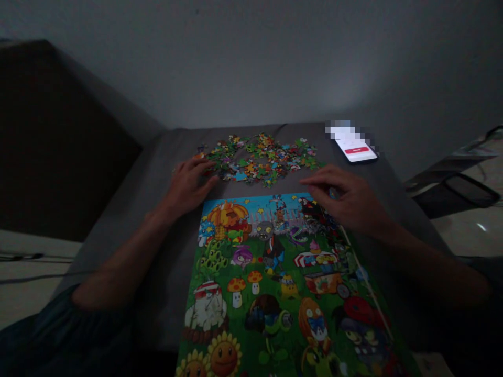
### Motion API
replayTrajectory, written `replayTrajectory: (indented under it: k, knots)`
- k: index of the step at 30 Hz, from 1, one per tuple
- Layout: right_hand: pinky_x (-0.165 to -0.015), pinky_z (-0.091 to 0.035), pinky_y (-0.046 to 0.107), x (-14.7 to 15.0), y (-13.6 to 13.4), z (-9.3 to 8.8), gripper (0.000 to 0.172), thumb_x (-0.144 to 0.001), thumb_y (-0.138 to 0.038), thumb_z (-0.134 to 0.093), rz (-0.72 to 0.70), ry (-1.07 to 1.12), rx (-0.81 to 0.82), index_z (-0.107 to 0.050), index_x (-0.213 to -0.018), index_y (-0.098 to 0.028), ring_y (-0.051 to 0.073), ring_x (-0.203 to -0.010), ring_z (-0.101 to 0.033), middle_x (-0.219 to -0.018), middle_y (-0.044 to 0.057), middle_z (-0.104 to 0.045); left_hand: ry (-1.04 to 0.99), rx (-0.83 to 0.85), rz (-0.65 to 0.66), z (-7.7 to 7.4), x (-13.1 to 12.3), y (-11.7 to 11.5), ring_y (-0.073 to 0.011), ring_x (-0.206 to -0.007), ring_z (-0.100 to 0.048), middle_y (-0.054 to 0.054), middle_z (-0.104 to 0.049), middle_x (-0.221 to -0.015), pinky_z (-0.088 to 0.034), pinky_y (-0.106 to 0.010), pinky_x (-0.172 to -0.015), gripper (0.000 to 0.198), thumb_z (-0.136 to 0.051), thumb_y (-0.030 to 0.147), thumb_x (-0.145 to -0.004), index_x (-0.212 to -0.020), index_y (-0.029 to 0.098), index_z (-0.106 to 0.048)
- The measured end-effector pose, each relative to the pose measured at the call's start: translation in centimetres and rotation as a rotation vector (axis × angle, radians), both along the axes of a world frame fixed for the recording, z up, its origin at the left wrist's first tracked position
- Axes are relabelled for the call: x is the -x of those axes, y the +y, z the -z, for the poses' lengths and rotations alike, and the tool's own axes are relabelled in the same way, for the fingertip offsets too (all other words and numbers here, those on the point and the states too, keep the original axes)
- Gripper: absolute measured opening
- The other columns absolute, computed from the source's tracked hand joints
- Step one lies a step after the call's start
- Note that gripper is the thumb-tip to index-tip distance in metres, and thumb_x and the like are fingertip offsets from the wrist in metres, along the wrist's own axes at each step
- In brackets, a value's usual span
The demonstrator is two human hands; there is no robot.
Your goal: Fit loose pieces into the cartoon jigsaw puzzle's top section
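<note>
A loose heap of many small jigsaw pieces (260, 160) in mixed colours lies on the far part of the grey table (165, 251). My left hand (189, 184) rests palm down at the heap's left edge, its fingertips touching or almost touching the pieces, and it holds nothing. My right hand (341, 197) hovers with fingers apart over the top right corner of a large cartoon plant-and-zombie puzzle picture (271, 272). Nothing shows in that hand. The picture lies flat between my forearms and runs off the bottom of the view.
A smartphone (354, 148) with a lit screen, partly pixelated, lies at the table's far right, next to the heap. A dark sofa-like shape (58, 141) stands to the left. A dark object (459, 191) sits on the floor beyond the table's right edge.
</note>
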State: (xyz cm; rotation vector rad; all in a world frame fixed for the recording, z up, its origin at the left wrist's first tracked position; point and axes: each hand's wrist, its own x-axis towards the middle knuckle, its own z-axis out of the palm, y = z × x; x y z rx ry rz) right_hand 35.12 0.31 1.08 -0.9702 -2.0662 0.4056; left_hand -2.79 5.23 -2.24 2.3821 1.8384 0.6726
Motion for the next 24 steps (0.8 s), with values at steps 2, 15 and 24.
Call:
replayTrajectory:
  k: [2,15,24]
  knots:
    - [-0.073,-0.057,0.033,0.1,-0.1,-0.1,0.018,-0.097,-0.02,-0.066,-0.006,0.006,0.003,-0.082,-0.106,-0.022,0.018,-0.083,-0.069,-0.099,0.005,-0.076,0.018,0.008,-0.023,0.6,-0.5,0.5,-0.0388,-0.148,-0.045,-0.012,-0.055,-0.158,-0.029,-0.061,-0.126,0.057,-0.053,0.059,-0.099,-0.145,0.027,-0.065]
    - [-0.072,-0.054,0.031,0.5,-0.6,-0.1,0.016,-0.097,-0.02,-0.067,-0.062,0.016,0.002,-0.081,-0.105,-0.022,0.017,-0.08,-0.067,-0.094,0.004,-0.074,0.036,0.033,0.079,-0.3,-1.1,1.1,-0.0265,-0.119,-0.068,-0.007,-0.077,-0.126,-0.047,-0.044,-0.115,0.028,-0.062,0.045,-0.101,-0.11,0.023,-0.077]
    - [-0.072,-0.048,0.03,-3.3,1.5,-2.0,0.023,-0.1,-0.03,-0.064,-0.18,-0.241,0.193,-0.08,-0.11,-0.018,0.015,-0.077,-0.062,-0.096,0.006,-0.076,0.046,-0.045,-0.013,-1.9,-0.9,-0.6,-0.0278,-0.13,-0.065,-0.007,-0.071,-0.14,-0.048,-0.045,-0.116,0.037,-0.054,0.047,-0.106,-0.118,0.017,-0.071]
